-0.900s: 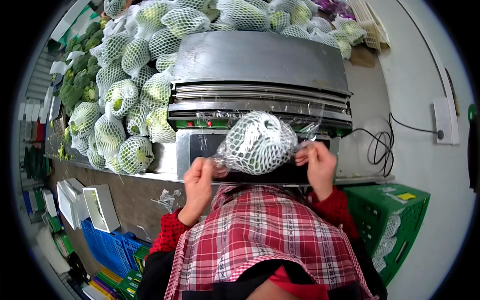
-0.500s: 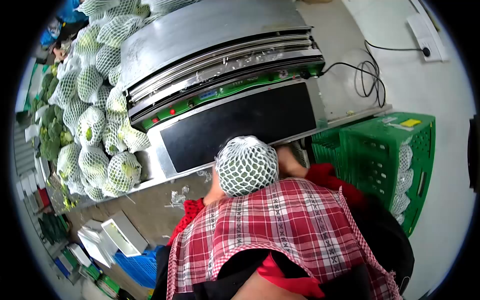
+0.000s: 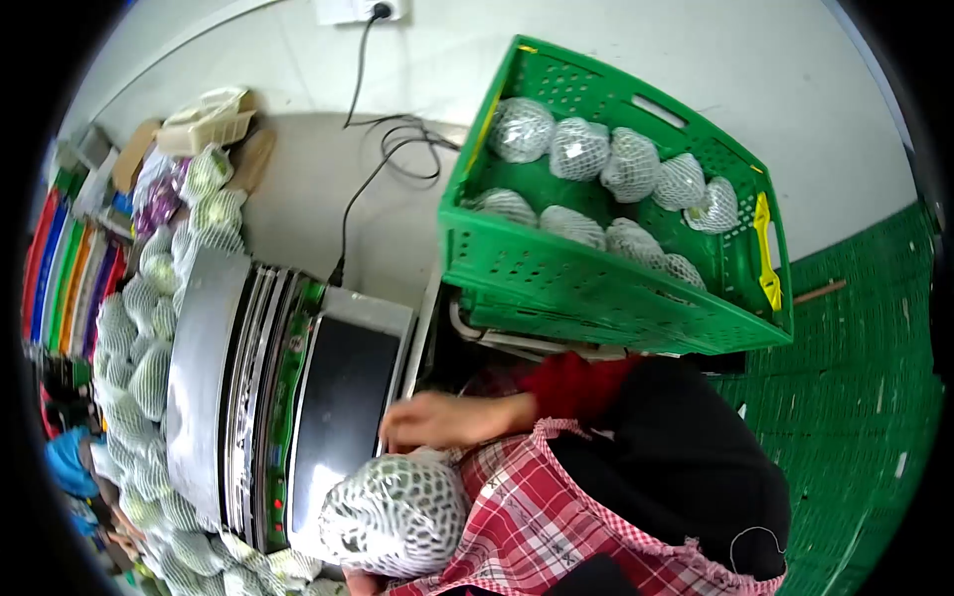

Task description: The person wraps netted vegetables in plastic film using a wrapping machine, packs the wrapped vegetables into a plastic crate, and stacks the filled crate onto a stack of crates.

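A broccoli head in a white foam net (image 3: 393, 517) sits against my apron at the near edge of the wrapping machine; glossy clear film shows over it. My left hand (image 3: 363, 584) is under its lower side, mostly hidden, with only a bit of the fingers in view. Just above the netted head is my right hand (image 3: 447, 421), slightly blurred, its fingers loosely extended towards the machine's black plate (image 3: 343, 397). Between that hand and the head, a gathered bit of film shows.
To the right stands a green crate (image 3: 606, 268) with two rows of netted heads. A power cord (image 3: 363, 204) runs from the machine (image 3: 204, 387) to the wall socket. More netted heads (image 3: 129, 397) are piled behind the machine. A person's hand (image 3: 124, 531) shows at the far left.
My view has swung right, bringing the crate's inside into sight. My right hand has come off the netted head's side; the head now has a glossy film look.
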`<state>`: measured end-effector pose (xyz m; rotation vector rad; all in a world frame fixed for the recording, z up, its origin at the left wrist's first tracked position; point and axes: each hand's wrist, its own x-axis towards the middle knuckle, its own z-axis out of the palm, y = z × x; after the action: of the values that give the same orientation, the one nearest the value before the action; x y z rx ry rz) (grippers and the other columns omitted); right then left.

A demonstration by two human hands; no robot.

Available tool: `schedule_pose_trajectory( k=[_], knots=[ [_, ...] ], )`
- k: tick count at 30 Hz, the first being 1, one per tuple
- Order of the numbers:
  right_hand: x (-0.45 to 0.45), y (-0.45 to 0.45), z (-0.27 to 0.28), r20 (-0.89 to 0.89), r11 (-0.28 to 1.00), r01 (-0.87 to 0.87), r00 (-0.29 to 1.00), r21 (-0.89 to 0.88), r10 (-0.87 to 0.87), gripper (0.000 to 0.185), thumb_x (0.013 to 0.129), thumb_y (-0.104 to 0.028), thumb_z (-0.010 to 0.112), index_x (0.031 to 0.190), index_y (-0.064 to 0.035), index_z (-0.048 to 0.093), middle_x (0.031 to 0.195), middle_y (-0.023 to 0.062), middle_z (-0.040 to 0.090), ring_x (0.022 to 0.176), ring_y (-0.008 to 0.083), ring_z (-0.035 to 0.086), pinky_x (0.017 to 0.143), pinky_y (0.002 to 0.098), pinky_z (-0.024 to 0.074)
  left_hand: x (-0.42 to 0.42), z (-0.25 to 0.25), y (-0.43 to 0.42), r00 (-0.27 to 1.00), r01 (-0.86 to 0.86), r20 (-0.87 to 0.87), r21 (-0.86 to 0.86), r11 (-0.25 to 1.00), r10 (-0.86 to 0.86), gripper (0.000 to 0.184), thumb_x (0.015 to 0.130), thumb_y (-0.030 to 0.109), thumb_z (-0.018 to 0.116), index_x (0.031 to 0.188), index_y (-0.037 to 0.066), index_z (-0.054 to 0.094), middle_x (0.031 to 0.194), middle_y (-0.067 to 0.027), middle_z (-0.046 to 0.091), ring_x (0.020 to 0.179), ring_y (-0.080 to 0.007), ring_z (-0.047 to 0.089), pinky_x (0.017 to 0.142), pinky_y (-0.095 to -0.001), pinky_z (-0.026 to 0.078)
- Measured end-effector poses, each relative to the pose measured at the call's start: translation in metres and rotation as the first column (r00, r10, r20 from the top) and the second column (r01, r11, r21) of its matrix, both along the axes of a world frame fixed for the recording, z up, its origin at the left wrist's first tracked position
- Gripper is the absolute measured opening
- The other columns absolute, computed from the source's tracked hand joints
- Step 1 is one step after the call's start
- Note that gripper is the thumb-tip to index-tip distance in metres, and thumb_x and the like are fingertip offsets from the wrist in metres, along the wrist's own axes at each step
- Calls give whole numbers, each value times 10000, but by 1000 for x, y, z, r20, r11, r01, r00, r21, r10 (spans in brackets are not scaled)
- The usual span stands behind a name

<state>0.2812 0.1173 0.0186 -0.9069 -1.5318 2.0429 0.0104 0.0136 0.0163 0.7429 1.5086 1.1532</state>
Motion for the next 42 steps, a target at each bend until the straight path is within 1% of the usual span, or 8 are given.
schedule_pose_trajectory(
  k=[10,13,20,24,28,31,37,42],
  knots=[
    [290,-68,178,-12,305,719,400,625,-916,726,701,-244,767,1333,-22,486,1142,92,626,987,217,614,883,315,484,197,82,124,233,916,-430,398,48,-872,590,752,168,783,1252,-32,540,1243,-170,587,1165,-257,556,1004,-349,409],
    [395,-111,178,358,223,681,-62,697,-932,690,703,-264,751,1289,18,522,1138,144,634,998,220,621,889,346,484,193,46,125,351,932,-267,196,306,-897,396,851,136,701,1181,-49,585,1138,-139,643,1040,-196,610,920,-314,461],
    [477,-173,42,955,773,629,173,80,-240,873,822,-613,492,1476,-71,291,1478,200,376,1330,367,397,1093,440,313,171,35,123,331,942,-305,56,330,-893,248,869,63,666,1093,-35,632,1026,-104,681,930,-152,641,834,-279,496],
    [436,-113,47,918,999,44,-395,-5,22,570,914,-470,387,1238,-32,554,1344,257,488,1191,441,495,1040,512,373,126,34,110,456,873,-452,61,484,-767,346,818,203,734,1063,-23,641,985,-190,672,890,-312,680,764,-358,539],
    [469,-24,28,854,881,-17,-237,473,-463,317,836,-156,536,1087,11,635,1135,267,612,1068,402,584,957,415,456,67,28,88,683,665,-552,199,719,-479,333,882,258,682,1095,7,631,955,-166,664,848,-257,671,746,-351,529],
    [272,56,101,-70,-54,193,81,980,-994,344,919,-19,469,1251,44,533,1177,168,600,1011,236,591,928,367,463,21,35,81,838,331,-509,189,924,-197,296,886,205,673,1091,-4,630,997,-134,679,892,-211,671,808,-334,527],
    [-114,188,66,-29,661,156,980,734,-198,429,783,-43,727,1182,12,579,1079,124,653,859,181,652,735,278,527,-123,3,162,661,-316,-572,376,871,486,430,830,263,715,1116,-36,600,998,-180,674,868,-229,663,731,-326,524],
    [-341,289,34,104,160,-111,993,981,53,693,706,-302,785,1274,-15,511,1159,153,593,1074,311,577,902,409,468,-255,22,226,344,-452,-715,443,775,609,520,800,391,692,1087,-33,600,1002,-189,666,849,-313,649,790,-392,501]
  ],
)
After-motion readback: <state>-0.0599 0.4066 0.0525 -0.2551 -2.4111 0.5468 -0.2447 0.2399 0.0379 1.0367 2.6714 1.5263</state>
